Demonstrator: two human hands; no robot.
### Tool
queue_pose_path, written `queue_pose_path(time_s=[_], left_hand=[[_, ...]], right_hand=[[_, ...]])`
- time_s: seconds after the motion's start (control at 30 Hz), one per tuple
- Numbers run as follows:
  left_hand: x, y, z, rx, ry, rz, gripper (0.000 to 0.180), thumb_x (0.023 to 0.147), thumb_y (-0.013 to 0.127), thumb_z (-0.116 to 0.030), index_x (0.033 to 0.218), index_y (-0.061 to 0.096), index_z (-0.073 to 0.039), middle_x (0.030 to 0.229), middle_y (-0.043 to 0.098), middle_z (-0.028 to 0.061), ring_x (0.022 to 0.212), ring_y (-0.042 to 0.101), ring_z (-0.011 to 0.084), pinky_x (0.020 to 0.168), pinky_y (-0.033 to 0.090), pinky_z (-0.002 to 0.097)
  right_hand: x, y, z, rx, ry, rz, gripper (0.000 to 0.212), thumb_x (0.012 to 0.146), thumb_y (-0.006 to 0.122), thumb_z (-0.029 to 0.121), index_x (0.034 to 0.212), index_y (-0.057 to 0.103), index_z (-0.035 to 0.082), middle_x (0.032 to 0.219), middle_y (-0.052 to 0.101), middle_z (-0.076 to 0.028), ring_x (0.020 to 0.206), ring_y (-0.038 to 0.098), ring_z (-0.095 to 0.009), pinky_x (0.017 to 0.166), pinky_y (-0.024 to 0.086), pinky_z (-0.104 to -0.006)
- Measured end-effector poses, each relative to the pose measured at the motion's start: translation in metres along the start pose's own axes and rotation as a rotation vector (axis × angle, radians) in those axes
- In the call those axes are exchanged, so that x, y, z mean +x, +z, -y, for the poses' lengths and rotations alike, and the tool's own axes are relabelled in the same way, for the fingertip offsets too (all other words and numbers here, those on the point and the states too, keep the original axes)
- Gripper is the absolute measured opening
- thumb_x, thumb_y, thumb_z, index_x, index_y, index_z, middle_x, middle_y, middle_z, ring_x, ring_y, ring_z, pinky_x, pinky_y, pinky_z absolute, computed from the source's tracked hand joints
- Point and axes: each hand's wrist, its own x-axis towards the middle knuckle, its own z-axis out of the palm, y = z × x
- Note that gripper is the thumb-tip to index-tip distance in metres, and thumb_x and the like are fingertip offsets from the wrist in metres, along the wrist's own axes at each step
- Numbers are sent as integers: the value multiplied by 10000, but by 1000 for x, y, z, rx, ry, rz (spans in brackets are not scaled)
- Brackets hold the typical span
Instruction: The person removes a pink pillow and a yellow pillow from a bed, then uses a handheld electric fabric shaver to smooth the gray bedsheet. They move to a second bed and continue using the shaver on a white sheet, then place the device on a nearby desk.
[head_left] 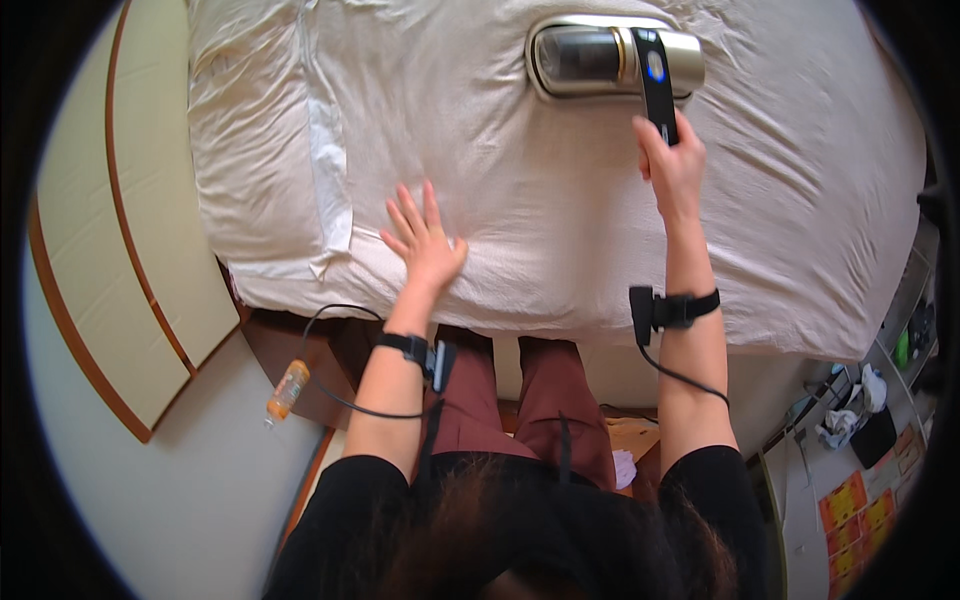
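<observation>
A handheld mattress vacuum [585, 55] rests on the light sheet of the bed [520, 220], toward the far right. It has a metallic gold body, a dark see-through dust cup and a black handle with a lit blue display. My right hand [676, 165] is closed around the near end of that handle. Flat on the sheet near the bed's front edge lies my left hand [428, 248], fingers spread, holding nothing. To its left is a pale pillow [255, 140] with a white edge.
A cream headboard panel with brown trim [150, 200] stands at the left. On a brown bedside cabinet [320, 355] is a small bottle of orange liquid [288, 390]. Shelves with a crumpled cloth [850, 410] are at the right. Black cables hang from straps on both my forearms.
</observation>
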Motion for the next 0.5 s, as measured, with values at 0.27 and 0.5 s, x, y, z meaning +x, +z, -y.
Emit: queue_pose_path(time_s=[0.27,0.5], left_hand=[[-55,67,19,-311,-97,-268,1163,759,764,-358,1599,-8,-132,1628,-109,263,1514,-89,419,1192,-31,591],[-69,81,44,-505,-195,-383,1007,774,772,-245,1568,170,-103,1634,30,209,1517,44,365,1218,91,495]], right_hand=[[-146,-22,-55,-392,-35,104,375,832,666,115,1191,598,33,766,579,-106,654,554,-222,664,501,-339],[-190,-102,-72,-587,-131,396,431,738,659,82,1168,623,61,745,623,-158,629,629,-297,638,513,-356]])
